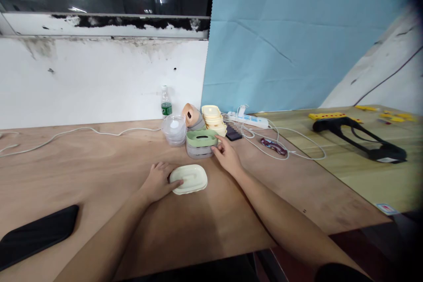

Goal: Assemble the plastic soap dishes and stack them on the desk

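A cream oval plastic lid [193, 176] lies on the wooden table in front of me. My left hand [157, 183] is at its left edge, the thumb laid over the top and the other fingers curled beside it. Farther back, a green oval lid-like piece [201, 138] with a dark slot sits on a stack of clear containers [199, 151]. Thumb and index finger of my right hand [226, 155] pinch the right end of this stack at the green piece.
Behind stand clear round containers [174, 131], an orange piece [189, 115], stacked cream lids [211, 115] and a bottle [165, 105]. To the right are a power strip [249, 120], cables and a black frame-like object [360, 139]. A black flat case [39, 233] lies at left.
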`<state>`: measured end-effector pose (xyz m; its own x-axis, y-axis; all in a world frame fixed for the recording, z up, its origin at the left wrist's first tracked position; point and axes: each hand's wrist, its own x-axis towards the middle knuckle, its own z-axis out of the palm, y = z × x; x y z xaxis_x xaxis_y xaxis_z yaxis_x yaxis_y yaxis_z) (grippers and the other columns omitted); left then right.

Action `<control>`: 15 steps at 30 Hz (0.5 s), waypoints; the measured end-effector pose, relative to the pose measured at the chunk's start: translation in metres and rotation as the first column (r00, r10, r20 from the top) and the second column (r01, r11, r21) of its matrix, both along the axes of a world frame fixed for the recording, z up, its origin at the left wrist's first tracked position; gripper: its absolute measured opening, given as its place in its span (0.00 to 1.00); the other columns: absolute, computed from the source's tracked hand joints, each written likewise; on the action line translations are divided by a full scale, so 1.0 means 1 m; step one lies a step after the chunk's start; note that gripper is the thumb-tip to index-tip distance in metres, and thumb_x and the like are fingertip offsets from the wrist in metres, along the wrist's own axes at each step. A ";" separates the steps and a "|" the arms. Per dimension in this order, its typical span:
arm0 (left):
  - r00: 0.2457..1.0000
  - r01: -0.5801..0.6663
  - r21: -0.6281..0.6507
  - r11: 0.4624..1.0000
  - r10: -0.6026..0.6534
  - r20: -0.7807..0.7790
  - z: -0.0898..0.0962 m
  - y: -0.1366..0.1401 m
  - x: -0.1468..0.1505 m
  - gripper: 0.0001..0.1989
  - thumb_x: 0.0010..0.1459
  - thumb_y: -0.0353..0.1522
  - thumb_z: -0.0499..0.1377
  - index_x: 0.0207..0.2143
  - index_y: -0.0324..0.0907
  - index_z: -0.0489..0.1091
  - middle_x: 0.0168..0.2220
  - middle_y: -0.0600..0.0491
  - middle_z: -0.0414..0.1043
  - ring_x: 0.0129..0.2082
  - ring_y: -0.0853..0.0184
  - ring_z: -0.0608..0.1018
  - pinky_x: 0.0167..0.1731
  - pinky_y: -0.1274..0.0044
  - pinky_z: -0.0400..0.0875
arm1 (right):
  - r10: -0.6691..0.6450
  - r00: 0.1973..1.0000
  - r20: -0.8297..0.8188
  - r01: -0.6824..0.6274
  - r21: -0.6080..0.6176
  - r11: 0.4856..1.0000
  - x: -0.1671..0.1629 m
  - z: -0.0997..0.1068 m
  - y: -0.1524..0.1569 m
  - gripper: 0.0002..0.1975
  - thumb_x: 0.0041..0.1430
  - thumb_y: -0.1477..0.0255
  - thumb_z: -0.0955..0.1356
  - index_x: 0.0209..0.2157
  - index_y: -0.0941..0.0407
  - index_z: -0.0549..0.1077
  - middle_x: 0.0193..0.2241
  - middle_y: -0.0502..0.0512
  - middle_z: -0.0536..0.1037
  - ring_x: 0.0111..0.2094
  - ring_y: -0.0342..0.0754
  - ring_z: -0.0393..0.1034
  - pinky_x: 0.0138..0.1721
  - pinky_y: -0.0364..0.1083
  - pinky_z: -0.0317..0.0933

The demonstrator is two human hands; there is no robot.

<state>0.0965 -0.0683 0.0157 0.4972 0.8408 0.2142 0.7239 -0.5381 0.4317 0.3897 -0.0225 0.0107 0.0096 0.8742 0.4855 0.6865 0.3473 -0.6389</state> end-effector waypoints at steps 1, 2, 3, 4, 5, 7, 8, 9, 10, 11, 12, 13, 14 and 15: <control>1.000 0.006 -0.001 1.000 -0.006 0.001 -0.001 -0.001 0.000 0.25 0.55 0.49 0.56 0.52 0.47 0.67 0.48 0.49 0.72 0.48 0.57 0.70 0.50 0.64 0.58 | -0.007 1.000 -0.010 0.008 0.006 1.000 0.000 -0.001 0.001 0.20 0.59 0.63 0.64 0.51 0.56 0.66 0.24 0.47 0.68 0.25 0.44 0.64 0.31 0.44 0.59; 1.000 0.002 0.001 1.000 -0.002 0.006 -0.001 -0.001 0.000 0.26 0.55 0.49 0.56 0.52 0.46 0.66 0.48 0.49 0.72 0.48 0.56 0.71 0.50 0.64 0.58 | -0.015 0.999 -0.028 0.015 0.013 1.000 0.000 -0.003 0.002 0.18 0.59 0.63 0.64 0.48 0.56 0.67 0.24 0.48 0.69 0.26 0.44 0.64 0.31 0.44 0.59; 1.000 -0.007 0.006 1.000 0.007 0.013 -0.002 -0.001 0.000 0.27 0.55 0.48 0.56 0.53 0.45 0.65 0.48 0.48 0.72 0.48 0.56 0.71 0.50 0.64 0.58 | -0.020 0.998 -0.053 0.021 0.021 1.000 0.000 -0.004 0.002 0.16 0.58 0.62 0.64 0.45 0.56 0.67 0.25 0.48 0.69 0.26 0.44 0.65 0.32 0.44 0.60; 1.000 -0.014 0.009 1.000 0.014 0.019 -0.003 -0.001 0.000 0.27 0.56 0.48 0.56 0.54 0.45 0.64 0.47 0.48 0.72 0.48 0.56 0.71 0.50 0.63 0.58 | -0.022 0.996 -0.082 0.025 0.033 0.999 -0.001 -0.004 0.002 0.15 0.58 0.62 0.65 0.43 0.56 0.67 0.25 0.48 0.69 0.27 0.45 0.65 0.32 0.44 0.60; 1.000 -0.018 0.011 1.000 0.018 0.024 -0.004 0.000 -0.001 0.28 0.56 0.48 0.55 0.55 0.44 0.63 0.47 0.48 0.72 0.48 0.56 0.71 0.50 0.63 0.58 | -0.021 0.994 -0.110 0.027 0.047 0.999 -0.002 -0.005 0.001 0.14 0.58 0.61 0.65 0.42 0.55 0.67 0.25 0.48 0.69 0.27 0.44 0.65 0.32 0.43 0.60; 0.999 -0.027 0.013 1.000 0.026 0.037 -0.006 0.000 -0.002 0.28 0.57 0.47 0.55 0.56 0.43 0.61 0.47 0.47 0.72 0.48 0.56 0.71 0.50 0.62 0.59 | -0.020 0.987 -0.157 0.032 0.073 0.997 -0.004 -0.005 -0.001 0.13 0.58 0.61 0.66 0.39 0.55 0.66 0.24 0.48 0.69 0.26 0.44 0.65 0.31 0.43 0.60; 0.998 -0.036 0.014 0.999 0.035 0.053 -0.006 0.000 -0.002 0.30 0.57 0.47 0.55 0.58 0.43 0.58 0.48 0.47 0.71 0.49 0.56 0.71 0.50 0.62 0.59 | -0.018 0.985 -0.171 0.033 0.084 0.996 -0.005 -0.005 -0.003 0.13 0.57 0.60 0.66 0.38 0.55 0.66 0.24 0.47 0.69 0.25 0.43 0.65 0.30 0.43 0.60; 0.996 -0.051 0.020 0.998 0.049 0.080 -0.006 0.000 -0.002 0.31 0.58 0.46 0.55 0.60 0.43 0.55 0.50 0.46 0.70 0.49 0.56 0.71 0.50 0.62 0.60 | -0.014 0.984 -0.177 0.030 0.091 0.995 -0.007 -0.004 -0.006 0.14 0.56 0.60 0.67 0.38 0.55 0.66 0.23 0.47 0.69 0.24 0.43 0.64 0.30 0.43 0.60; 0.990 -0.072 0.034 0.997 0.068 0.120 -0.006 0.000 -0.002 0.34 0.58 0.46 0.55 0.62 0.43 0.51 0.53 0.45 0.67 0.50 0.56 0.71 0.50 0.62 0.61 | -0.005 0.985 -0.172 0.022 0.096 0.995 -0.009 -0.003 -0.010 0.14 0.55 0.60 0.68 0.37 0.54 0.66 0.23 0.47 0.69 0.24 0.43 0.64 0.29 0.43 0.60; 0.982 -0.097 0.055 0.994 0.086 0.170 -0.006 0.000 -0.003 0.37 0.57 0.46 0.56 0.63 0.43 0.47 0.55 0.44 0.65 0.50 0.56 0.71 0.50 0.62 0.62 | 0.013 0.988 -0.153 0.002 0.096 0.995 -0.012 -0.002 -0.015 0.15 0.54 0.59 0.69 0.36 0.54 0.66 0.23 0.47 0.70 0.23 0.43 0.64 0.29 0.43 0.59; 0.971 -0.115 0.082 0.990 0.095 0.221 -0.005 -0.001 -0.003 0.39 0.57 0.45 0.56 0.64 0.43 0.43 0.57 0.43 0.62 0.51 0.57 0.70 0.50 0.63 0.63 | 0.045 0.992 -0.122 -0.034 0.092 0.995 -0.015 -0.002 -0.020 0.15 0.53 0.59 0.69 0.35 0.54 0.66 0.23 0.47 0.70 0.23 0.43 0.64 0.28 0.43 0.59; 0.960 -0.126 0.119 0.985 0.091 0.266 -0.004 -0.002 -0.003 0.41 0.57 0.45 0.57 0.65 0.42 0.39 0.59 0.42 0.59 0.51 0.57 0.70 0.51 0.64 0.63 | 0.092 0.992 -0.080 -0.086 0.082 0.993 -0.019 -0.001 -0.025 0.15 0.53 0.59 0.70 0.35 0.54 0.67 0.22 0.47 0.71 0.23 0.43 0.65 0.28 0.43 0.59; 0.953 -0.124 0.165 0.978 0.071 0.295 -0.003 -0.003 -0.004 0.42 0.56 0.44 0.58 0.65 0.42 0.38 0.60 0.41 0.57 0.53 0.57 0.69 0.52 0.64 0.63 | 0.152 0.988 -0.035 -0.150 0.067 0.986 -0.023 -0.001 -0.031 0.14 0.53 0.59 0.70 0.35 0.54 0.67 0.22 0.47 0.71 0.23 0.43 0.65 0.28 0.43 0.59; 0.952 -0.107 0.212 0.971 0.039 0.305 -0.002 -0.004 -0.005 0.42 0.56 0.43 0.58 0.65 0.41 0.39 0.61 0.41 0.55 0.55 0.56 0.67 0.54 0.64 0.62 | 0.216 0.976 0.006 -0.216 0.047 0.975 -0.026 -0.001 -0.036 0.14 0.53 0.59 0.70 0.35 0.54 0.68 0.21 0.47 0.71 0.22 0.43 0.65 0.27 0.43 0.59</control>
<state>0.0919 -0.0721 0.0142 0.3211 0.7855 0.5291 0.6224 -0.5961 0.5072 0.3632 -0.0588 0.0100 -0.1777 0.8317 0.5261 0.5923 0.5173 -0.6177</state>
